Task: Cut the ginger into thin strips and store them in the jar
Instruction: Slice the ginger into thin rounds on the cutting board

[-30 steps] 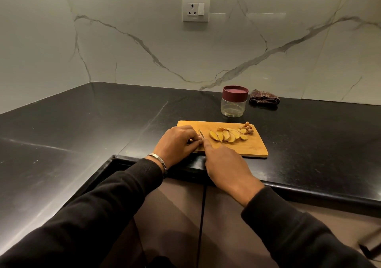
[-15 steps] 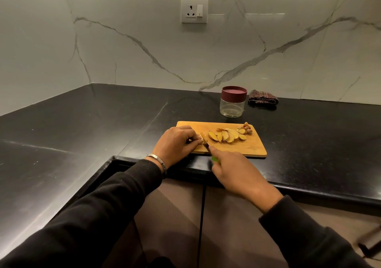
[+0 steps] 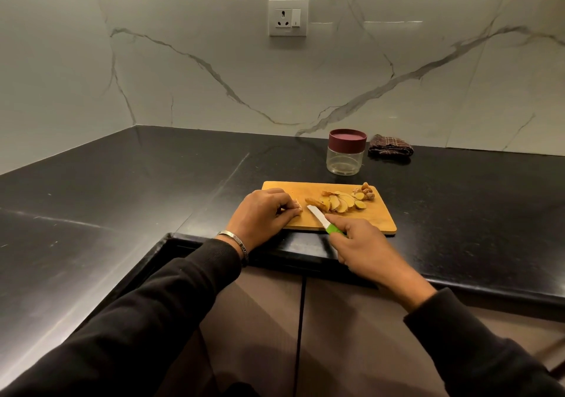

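Board (image 3: 360, 224) at counter edge (image 3: 428, 280); right hand (image 3: 360, 245) grips knife (image 3: 321, 220).

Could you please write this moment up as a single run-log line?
left hand: holds ginger piece on cutting board | right hand: grips knife | ginger slices: piled mid-board | jar: lidded

We see a white marble wall (image 3: 214, 60) with gray lines, a white plug socket (image 3: 288, 17) on it, a shiny black counter (image 3: 122, 189) bending round the corner, and brown cupboard doors (image 3: 260, 320) below.
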`<state>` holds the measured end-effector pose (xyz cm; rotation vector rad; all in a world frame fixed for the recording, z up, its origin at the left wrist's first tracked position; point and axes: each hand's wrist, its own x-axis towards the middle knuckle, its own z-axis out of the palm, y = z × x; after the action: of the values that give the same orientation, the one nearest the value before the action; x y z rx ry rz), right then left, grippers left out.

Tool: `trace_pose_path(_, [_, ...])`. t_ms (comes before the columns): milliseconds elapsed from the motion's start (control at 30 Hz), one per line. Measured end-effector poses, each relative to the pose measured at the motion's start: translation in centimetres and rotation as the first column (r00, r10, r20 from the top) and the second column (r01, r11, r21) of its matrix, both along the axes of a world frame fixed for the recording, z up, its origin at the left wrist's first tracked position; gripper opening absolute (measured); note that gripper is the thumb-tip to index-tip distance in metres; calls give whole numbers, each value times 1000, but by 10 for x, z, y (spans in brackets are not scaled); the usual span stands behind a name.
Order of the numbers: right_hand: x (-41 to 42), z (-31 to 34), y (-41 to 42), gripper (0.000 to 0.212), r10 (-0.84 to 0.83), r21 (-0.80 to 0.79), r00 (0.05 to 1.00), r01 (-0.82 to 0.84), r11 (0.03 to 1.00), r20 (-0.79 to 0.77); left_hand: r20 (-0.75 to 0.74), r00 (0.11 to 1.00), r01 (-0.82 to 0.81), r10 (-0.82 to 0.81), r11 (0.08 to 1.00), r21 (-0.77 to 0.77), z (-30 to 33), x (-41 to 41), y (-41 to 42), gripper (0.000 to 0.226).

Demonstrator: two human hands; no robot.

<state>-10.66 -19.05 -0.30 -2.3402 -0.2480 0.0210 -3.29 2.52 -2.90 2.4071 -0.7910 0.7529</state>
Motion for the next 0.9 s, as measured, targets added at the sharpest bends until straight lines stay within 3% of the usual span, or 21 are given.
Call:
trace_pose_path(167, [-13,3,14,53,37,-198,978,4,980,203,10,1000,-8,8,1000,0,-1,1,0,9])
trace_pose_path(333, [-14,2,26,55,52,-356,970,37,934,237,8,1000,-20,20,1000,-3,-1,1,0,12])
trace_pose_path(900, [-3,-2,40,58,72,-504,939,114,856,335,37,999,-27,25,998,49,0,1,-1,14])
